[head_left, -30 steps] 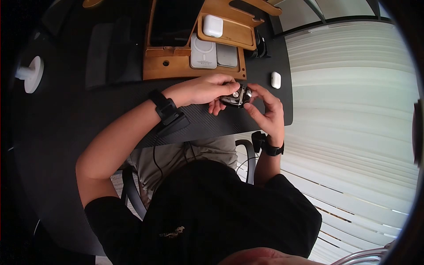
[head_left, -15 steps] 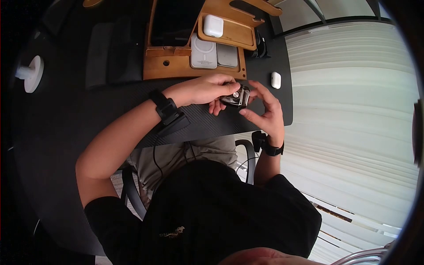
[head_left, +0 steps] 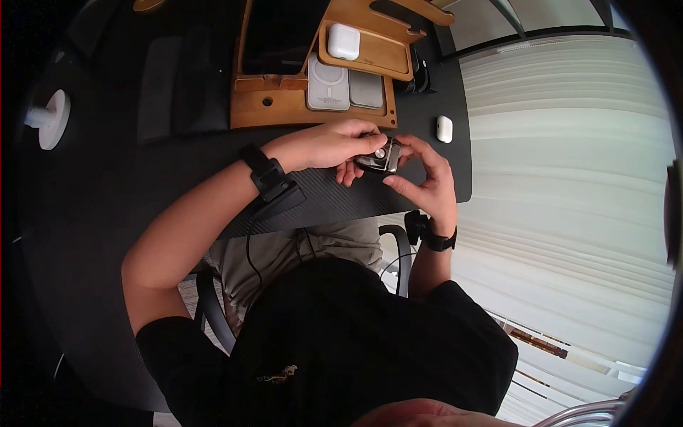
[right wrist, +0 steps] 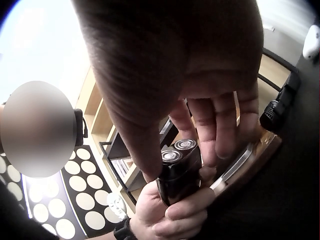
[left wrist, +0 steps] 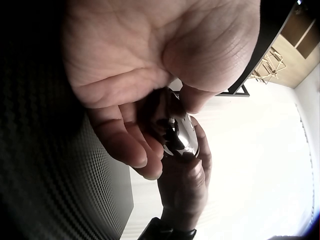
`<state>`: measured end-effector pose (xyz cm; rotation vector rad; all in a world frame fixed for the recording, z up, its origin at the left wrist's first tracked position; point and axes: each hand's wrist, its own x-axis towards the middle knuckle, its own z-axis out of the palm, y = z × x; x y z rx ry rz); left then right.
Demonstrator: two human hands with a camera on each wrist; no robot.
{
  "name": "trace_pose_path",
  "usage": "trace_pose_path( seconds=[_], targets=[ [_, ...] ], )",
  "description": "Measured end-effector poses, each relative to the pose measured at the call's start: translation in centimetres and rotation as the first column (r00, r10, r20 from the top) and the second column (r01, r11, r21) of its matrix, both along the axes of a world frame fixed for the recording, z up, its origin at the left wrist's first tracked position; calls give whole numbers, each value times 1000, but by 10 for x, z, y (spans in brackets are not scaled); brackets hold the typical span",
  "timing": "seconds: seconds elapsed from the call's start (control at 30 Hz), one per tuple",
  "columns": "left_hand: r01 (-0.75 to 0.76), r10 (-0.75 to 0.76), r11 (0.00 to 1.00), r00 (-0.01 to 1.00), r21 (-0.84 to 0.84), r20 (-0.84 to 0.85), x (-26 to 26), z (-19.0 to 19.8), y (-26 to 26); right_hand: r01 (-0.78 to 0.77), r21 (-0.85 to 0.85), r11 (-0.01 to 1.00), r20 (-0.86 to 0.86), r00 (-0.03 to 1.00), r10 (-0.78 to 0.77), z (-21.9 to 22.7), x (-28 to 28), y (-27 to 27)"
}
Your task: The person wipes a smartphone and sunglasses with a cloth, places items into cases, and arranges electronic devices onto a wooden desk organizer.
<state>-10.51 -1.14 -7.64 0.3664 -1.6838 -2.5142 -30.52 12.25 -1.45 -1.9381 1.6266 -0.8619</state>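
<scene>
A dark, shiny electric shaver [head_left: 377, 158] with a round silver button is in the left hand [head_left: 324, 146], above the desk's front edge. The left thumb lies on its face near the button, and the fingers wrap underneath. In the right wrist view, two round metal cutters [right wrist: 178, 151] show on top of the shaver. The right hand [head_left: 431, 186] is spread loosely around the cutter end, thumb on the near side and forefinger at the far edge. From the left wrist view, the shaver's glossy end [left wrist: 185, 140] sits between both hands.
Behind the hands stands a wooden desk organizer [head_left: 284, 110] holding a white earbud case [head_left: 343, 41] and a white charging pad [head_left: 328, 84]. Another white case [head_left: 444, 129] lies to the right on the black desk [head_left: 178, 178]. Pale blinds [head_left: 562, 178] hang beyond the desk's right edge.
The right thumb has moved off the shaver's end, left and toward the body, and the right fingers have loosened. The left hand keeps its grip nearly unmoved.
</scene>
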Motion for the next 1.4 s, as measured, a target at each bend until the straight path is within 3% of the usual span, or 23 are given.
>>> trace_pose_path(
  seconds=[0.3,0.57,0.67,1.4],
  targets=[
    [-4,4,1000,1000,-16,16,0,2,0,3,11,1000,69,998,-4,0,7,-1],
    [6,-6,1000,1000,-4,1,-1,-2,1,23,-26,999,-41,999,-24,1,2,0],
    [-10,10,1000,1000,0,19,1,3,1,67,28,997,33,997,-68,3,-4,3],
    [6,-5,1000,1000,19,-7,-1,-3,0,31,-17,999,-13,999,-31,-2,0,-1]
  ],
)
